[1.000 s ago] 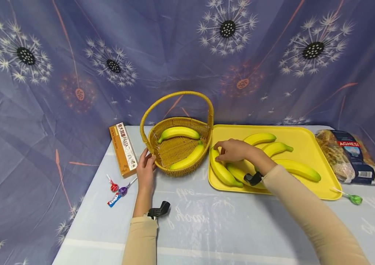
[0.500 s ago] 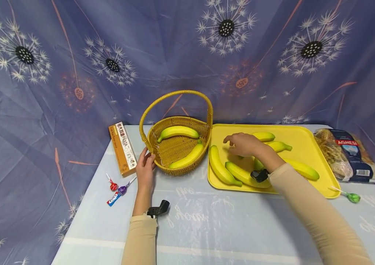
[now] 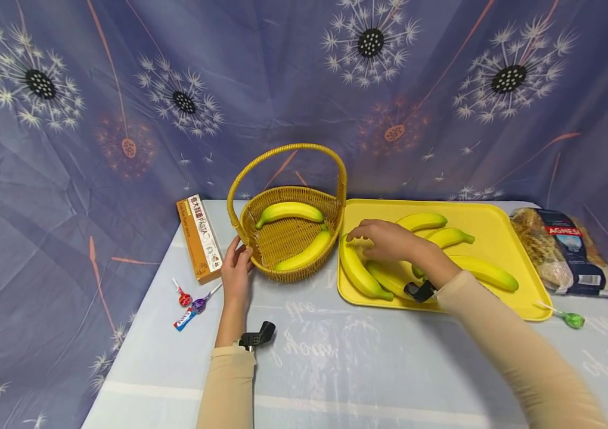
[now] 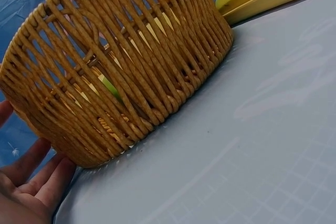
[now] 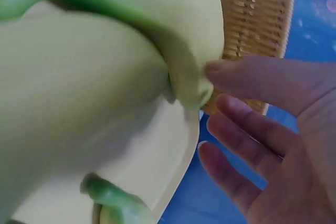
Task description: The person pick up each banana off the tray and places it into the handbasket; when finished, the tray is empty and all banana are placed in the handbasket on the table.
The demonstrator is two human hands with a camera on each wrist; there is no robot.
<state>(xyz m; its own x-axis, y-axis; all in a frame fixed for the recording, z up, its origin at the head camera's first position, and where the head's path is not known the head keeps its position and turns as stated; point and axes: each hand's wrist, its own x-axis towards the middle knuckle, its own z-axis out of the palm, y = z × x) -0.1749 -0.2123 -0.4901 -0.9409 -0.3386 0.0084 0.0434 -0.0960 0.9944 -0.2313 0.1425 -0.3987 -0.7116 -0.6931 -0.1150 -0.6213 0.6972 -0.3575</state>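
Note:
My left hand point(image 3: 236, 271) rests its fingers point(image 4: 58, 179) on the outer wall of the wicker basket point(image 4: 115, 72), at its left side. Two bananas, one of them point(image 3: 290, 211) at the back, lie inside the basket point(image 3: 269, 244). Over the left part of the yellow tray point(image 3: 497, 223) hovers my right hand point(image 3: 387, 240), close to the end of the leftmost banana point(image 3: 360, 277). In the right wrist view, the thumb point(image 5: 226, 72) meets that banana's tip, while the other fingers stay spread and apart from it. Several more bananas point(image 3: 483, 272) lie in the tray.
A pasta box point(image 3: 199, 238) stands left of the basket, with a red lollipop point(image 3: 184, 299), a purple lollipop point(image 3: 198, 306) and a small blue-and-red wrapped candy point(image 3: 184, 320) in front. Right of the tray are a pasta bag point(image 3: 567, 253) and a green lollipop point(image 3: 572, 320).
My right hand drew back to the right from the leftmost banana, then came left to its end again. The left hand and the basket keep their places.

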